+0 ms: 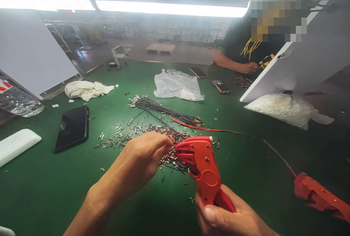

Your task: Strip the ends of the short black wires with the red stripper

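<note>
Green table matting [109, 199] carries a pile of wire offcuts [175, 134], with the red wire stripper [206, 163] above it. The right hand's [226, 214] fingers clamp its handles; the left hand's [147, 152] fingers (bunched near its jaws) may pinch something, I cannot tell.
</note>
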A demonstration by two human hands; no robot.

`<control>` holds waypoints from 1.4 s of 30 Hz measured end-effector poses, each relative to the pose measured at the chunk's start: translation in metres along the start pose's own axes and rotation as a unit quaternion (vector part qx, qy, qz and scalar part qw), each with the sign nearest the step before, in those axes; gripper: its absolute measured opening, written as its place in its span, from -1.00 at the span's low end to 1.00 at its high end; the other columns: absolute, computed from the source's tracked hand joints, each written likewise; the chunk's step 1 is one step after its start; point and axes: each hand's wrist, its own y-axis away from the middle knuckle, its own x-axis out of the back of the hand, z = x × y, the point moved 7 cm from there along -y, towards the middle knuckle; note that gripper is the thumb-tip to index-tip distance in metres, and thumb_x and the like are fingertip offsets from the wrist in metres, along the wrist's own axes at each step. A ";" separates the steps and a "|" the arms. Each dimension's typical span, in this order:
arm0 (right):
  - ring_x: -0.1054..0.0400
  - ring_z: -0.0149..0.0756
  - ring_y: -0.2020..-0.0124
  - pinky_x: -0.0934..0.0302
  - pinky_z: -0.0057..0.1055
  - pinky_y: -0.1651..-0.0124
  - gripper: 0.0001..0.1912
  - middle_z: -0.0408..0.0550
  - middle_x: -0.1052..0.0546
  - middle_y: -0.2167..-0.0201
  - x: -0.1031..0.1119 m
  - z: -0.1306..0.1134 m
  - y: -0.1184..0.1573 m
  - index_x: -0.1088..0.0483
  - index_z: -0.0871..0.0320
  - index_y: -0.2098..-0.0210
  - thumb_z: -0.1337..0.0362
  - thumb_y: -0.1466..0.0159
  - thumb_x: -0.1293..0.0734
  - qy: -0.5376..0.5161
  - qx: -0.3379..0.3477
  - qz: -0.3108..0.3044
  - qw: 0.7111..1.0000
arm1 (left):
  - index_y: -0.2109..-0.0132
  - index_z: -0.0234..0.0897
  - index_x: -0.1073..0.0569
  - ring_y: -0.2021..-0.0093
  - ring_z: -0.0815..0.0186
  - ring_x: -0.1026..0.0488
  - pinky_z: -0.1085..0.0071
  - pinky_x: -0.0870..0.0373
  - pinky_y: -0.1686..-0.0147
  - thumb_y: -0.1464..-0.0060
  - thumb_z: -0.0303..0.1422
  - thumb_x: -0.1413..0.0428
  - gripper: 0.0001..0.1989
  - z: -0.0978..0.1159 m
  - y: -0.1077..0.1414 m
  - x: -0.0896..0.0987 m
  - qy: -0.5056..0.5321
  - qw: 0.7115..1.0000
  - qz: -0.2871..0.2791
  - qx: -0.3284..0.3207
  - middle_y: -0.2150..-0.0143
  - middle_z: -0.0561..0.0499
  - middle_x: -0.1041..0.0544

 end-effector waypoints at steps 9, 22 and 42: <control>0.03 -0.52 0.62 0.13 -0.50 0.56 -0.57 -0.28 -0.12 0.64 -0.002 -0.001 0.006 -0.22 0.17 0.46 -0.05 -0.19 -0.38 -0.013 -0.056 0.013 0.998 | 0.22 -0.20 -0.40 0.36 0.39 -0.33 0.45 -0.23 0.35 -0.29 -0.43 0.04 -0.86 -0.005 0.002 -0.008 0.031 0.997 -0.074 0.019 0.35 0.10 -0.45; 0.20 -0.60 0.76 0.27 -0.59 0.75 -0.60 -0.38 -0.05 0.70 0.008 0.004 0.007 -0.11 0.10 0.48 0.03 -0.27 -0.35 -0.116 -0.090 0.061 0.987 | 0.22 -0.17 -0.43 0.50 0.40 -0.36 0.47 -0.20 0.48 -0.24 -0.46 0.01 -0.85 -0.008 0.002 -0.016 -0.053 0.995 -0.078 0.044 0.46 0.16 -0.48; -0.28 -0.39 0.50 -0.14 -0.39 0.38 -0.78 -0.10 -0.39 0.47 0.010 -0.013 -0.001 -0.38 0.25 0.23 0.33 -0.11 -0.37 -0.185 0.044 0.008 0.982 | 0.22 -0.28 -0.47 0.47 0.37 -0.37 0.45 -0.25 0.49 -0.21 -0.53 -0.05 -0.87 0.030 0.003 0.005 -0.175 0.969 0.151 -0.085 0.47 0.07 -0.44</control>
